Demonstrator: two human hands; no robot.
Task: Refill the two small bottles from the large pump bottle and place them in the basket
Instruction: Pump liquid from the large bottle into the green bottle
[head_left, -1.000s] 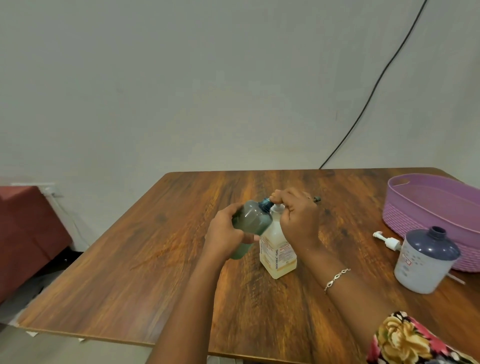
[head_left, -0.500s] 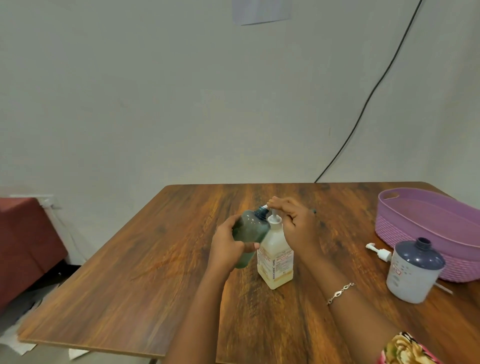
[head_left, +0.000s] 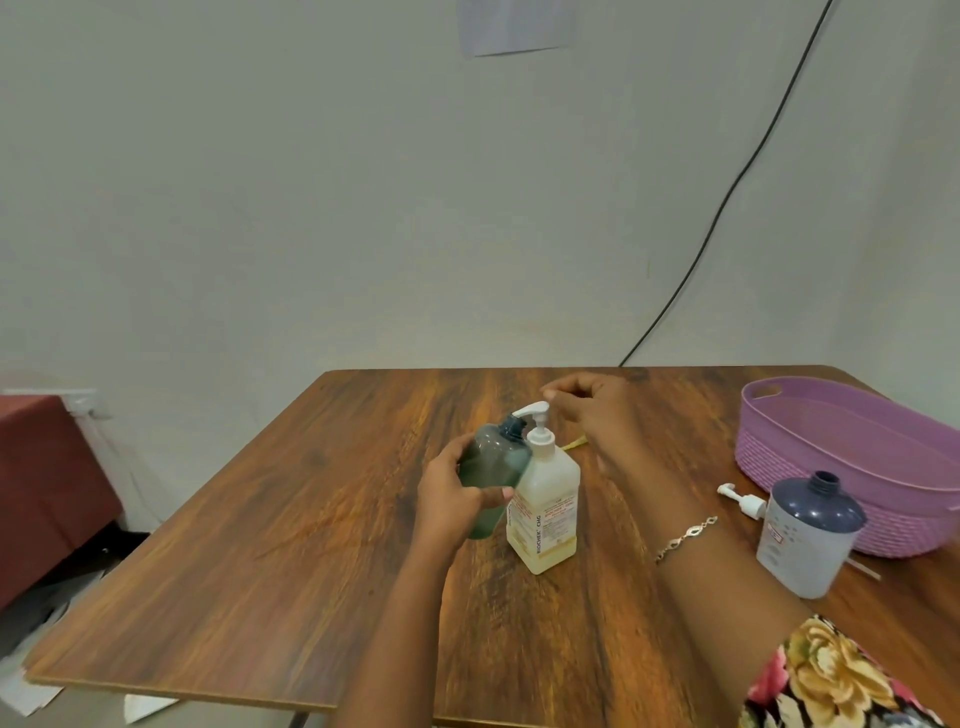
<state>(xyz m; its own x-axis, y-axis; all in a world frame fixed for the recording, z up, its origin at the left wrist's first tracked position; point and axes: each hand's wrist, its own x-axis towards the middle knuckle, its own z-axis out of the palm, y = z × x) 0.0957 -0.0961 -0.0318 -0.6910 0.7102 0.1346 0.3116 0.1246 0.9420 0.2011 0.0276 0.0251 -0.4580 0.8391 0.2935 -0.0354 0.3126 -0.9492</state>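
Gripping the green small bottle (head_left: 493, 475) in the left hand (head_left: 454, 501), fingers wrapped round its body, tilted with the neck just under the spout of the large pump bottle (head_left: 545, 514) — upright on the desk (head_left: 311, 545), its side touching the green one. Holds the right hand (head_left: 592, 413) just behind the pump head, fingers loosely bent, nothing in them — contact with the pump too blurred to tell. Has the second small bottle (head_left: 805, 543) standing uncapped well right of both hands, right up against the purple basket (head_left: 831, 441), with its pump cap (head_left: 743, 501) lying alongside.
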